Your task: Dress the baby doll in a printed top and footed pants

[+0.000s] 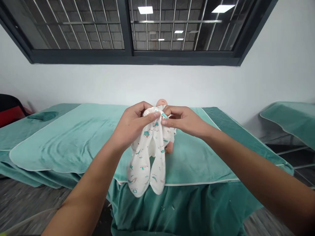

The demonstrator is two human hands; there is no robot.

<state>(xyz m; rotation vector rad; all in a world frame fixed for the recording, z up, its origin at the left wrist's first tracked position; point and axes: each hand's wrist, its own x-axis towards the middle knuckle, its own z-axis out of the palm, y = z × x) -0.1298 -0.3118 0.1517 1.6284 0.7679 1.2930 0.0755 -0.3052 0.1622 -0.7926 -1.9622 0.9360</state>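
A pair of white footed baby pants (140, 164) with a small green and pink print hangs from both my hands, its two legs pointing down over the bed's near edge. My left hand (134, 121) pinches the waistband on the left, thumb laid across the front. On the other side my right hand (180, 119) grips the waistband between thumb and fingers. Behind the pants lies a baby doll (169, 147) in a matching printed top, mostly hidden by the pants and my hands. Part of its head and one foot show.
A light green towel-like cover (86, 141) lies over a darker green sheet (187, 206) on the bed. A white wall and a barred window (128, 57) stand behind. At far left is a red and black object (11, 114); a metal rack (292, 150) with green cloth stands right.
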